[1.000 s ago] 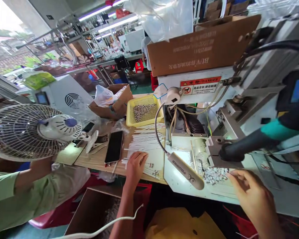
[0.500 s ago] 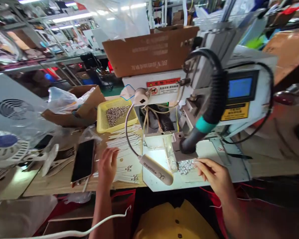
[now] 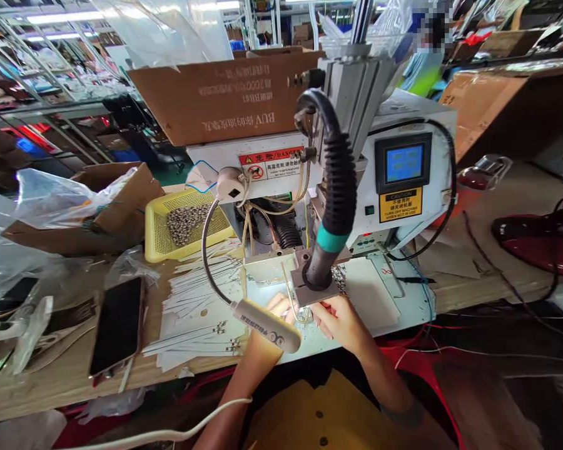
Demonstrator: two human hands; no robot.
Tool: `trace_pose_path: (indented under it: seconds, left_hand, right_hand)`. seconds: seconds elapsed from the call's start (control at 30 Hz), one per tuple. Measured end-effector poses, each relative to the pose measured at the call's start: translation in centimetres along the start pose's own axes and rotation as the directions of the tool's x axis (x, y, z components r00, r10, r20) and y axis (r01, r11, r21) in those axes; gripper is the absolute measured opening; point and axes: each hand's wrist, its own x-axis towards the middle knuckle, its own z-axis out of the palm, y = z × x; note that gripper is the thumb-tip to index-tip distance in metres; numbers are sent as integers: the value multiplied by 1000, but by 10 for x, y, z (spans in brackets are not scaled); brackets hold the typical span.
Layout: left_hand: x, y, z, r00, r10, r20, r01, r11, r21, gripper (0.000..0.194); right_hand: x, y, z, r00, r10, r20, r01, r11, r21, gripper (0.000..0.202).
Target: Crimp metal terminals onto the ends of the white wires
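Note:
Both hands have come together beneath the dark metal head (image 3: pixel 312 287) of a bench machine. My left hand (image 3: pixel 280 305) is partly covered by the gooseneck lamp (image 3: pixel 268 326), its visible fingers closed near a thin bent tube. From the other side my right hand (image 3: pixel 338 320) reaches in, thumb and fingers pinched together under the head. What either hand holds is too small and too hidden to name. Small shiny metal pieces (image 3: pixel 340 279) lie just behind the head, on the white work plate (image 3: pixel 373 294).
White strips (image 3: pixel 187 300) with small metal pieces at some ends lie left of the machine. Behind them stands a yellow basket (image 3: pixel 152 234) of small parts. A phone (image 3: pixel 117 328) rests farther left. A thick black hose (image 3: pixel 340 181) and the lamp's neck curve over the work area.
My left hand has moved right from the strips to below the machine head. My right hand has moved left from the pile of metal pieces to meet it. The view has turned right.

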Motion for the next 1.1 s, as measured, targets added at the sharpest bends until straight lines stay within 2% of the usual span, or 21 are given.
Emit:
trace_pose_path:
  seconds: [0.33, 0.57, 0.8, 1.0, 1.1]
  left_hand:
    - [3, 9, -3, 996, -71, 59, 76, 995, -70, 35]
    - [2, 3, 4, 1000, 0, -23, -2, 996, -93, 30]
    - [2, 3, 5, 999, 2, -33, -4, 999, -50, 32]
    - [2, 6, 4, 998, -12, -58, 10, 999, -40, 34]
    - [3, 8, 6, 999, -18, -35, 18, 1000, 0, 37]
  right_hand:
    - [1, -3, -3, 999, -9, 33, 8, 1000, 23, 29]
    - [1, -4, -4, 999, 12, 41, -14, 998, 57, 23]
    - [0, -6, -2, 999, 14, 40, -16, 998, 63, 17]
    - [4, 0, -4, 999, 3, 38, -5, 999, 43, 23]
    - [3, 1, -2, 999, -8, 44, 8, 1000, 9, 26]
